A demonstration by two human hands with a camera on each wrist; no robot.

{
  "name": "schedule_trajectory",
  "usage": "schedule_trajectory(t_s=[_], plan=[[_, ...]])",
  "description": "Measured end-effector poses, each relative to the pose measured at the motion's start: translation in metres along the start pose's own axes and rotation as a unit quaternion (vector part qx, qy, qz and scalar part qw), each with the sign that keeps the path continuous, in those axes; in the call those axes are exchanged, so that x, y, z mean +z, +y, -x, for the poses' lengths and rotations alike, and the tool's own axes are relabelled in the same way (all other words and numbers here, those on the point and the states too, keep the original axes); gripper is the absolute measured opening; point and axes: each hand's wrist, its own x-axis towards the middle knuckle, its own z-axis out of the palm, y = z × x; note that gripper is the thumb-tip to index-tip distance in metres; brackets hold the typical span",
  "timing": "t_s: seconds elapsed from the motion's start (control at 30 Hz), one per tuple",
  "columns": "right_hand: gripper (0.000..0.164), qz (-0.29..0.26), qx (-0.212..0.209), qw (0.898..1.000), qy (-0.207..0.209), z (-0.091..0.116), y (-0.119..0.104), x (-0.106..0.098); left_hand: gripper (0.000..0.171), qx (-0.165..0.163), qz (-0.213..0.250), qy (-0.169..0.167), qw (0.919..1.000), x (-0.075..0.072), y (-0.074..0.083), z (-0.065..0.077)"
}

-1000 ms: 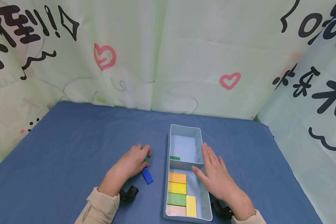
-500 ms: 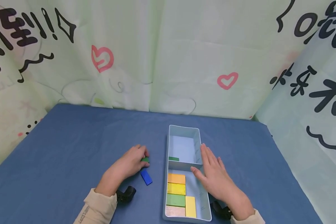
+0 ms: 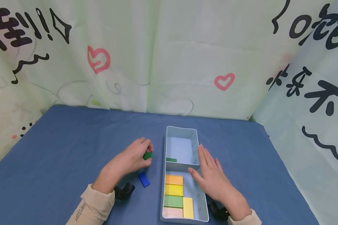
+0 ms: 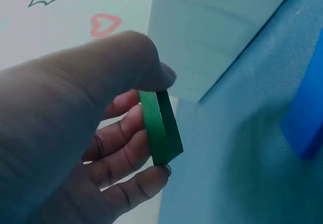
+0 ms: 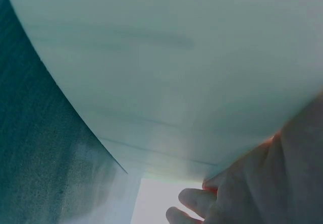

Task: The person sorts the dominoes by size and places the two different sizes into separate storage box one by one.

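Observation:
My left hand (image 3: 133, 156) pinches a green block (image 3: 147, 155) between thumb and fingers, left of the box. In the left wrist view the green block (image 4: 160, 128) stands on end under the thumb. A blue block (image 3: 144, 179) lies on the cloth just below that hand. My right hand (image 3: 215, 178) rests with straight fingers along the right rim of a pale blue two-part box (image 3: 162, 187). The near compartment holds an orange block (image 3: 174, 179), yellow blocks (image 3: 173, 190), a green block (image 3: 173, 201) and a pinkish one (image 3: 173, 212). A flat green block (image 3: 171, 160) lies in the far compartment.
Blue cloth (image 3: 87, 140) covers the table. A pale curtain (image 3: 180, 56) with black writing and pink hearts hangs behind and at both sides. Black wrist camera mounts (image 3: 125, 191) sit beneath each forearm.
My left hand has picked up the green block and raised it off the cloth, more of it now showing. The whole head view has shifted slightly; the right hand stays at the box rim.

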Motion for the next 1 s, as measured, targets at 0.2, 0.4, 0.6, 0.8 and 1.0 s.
schedule_trajectory(t_s=[0.2,0.4,0.6,0.8,1.0], plan=[[0.089,0.003,0.001,1.0,-0.003,0.0,-0.001,-0.002,0.018,0.037,-0.02,0.003,0.9991,-0.009,0.005,-0.005],[0.089,0.007,0.001,1.0,-0.002,0.0,-0.002,-0.003,0.019,0.056,-0.046,0.008,0.9973,-0.012,0.012,-0.011],[0.09,0.008,0.0,1.0,-0.005,0.0,-0.001,-0.003,0.019,0.072,-0.079,-0.002,0.9943,-0.014,0.021,-0.016],[0.09,0.007,0.0,1.0,-0.003,-0.001,-0.001,-0.004,0.015,0.102,-0.138,-0.01,0.9851,-0.016,0.032,-0.025],[0.091,0.002,0.003,1.0,-0.011,-0.001,0.0,-0.004,0.014,0.116,-0.184,-0.013,0.9759,-0.017,0.044,-0.034]])
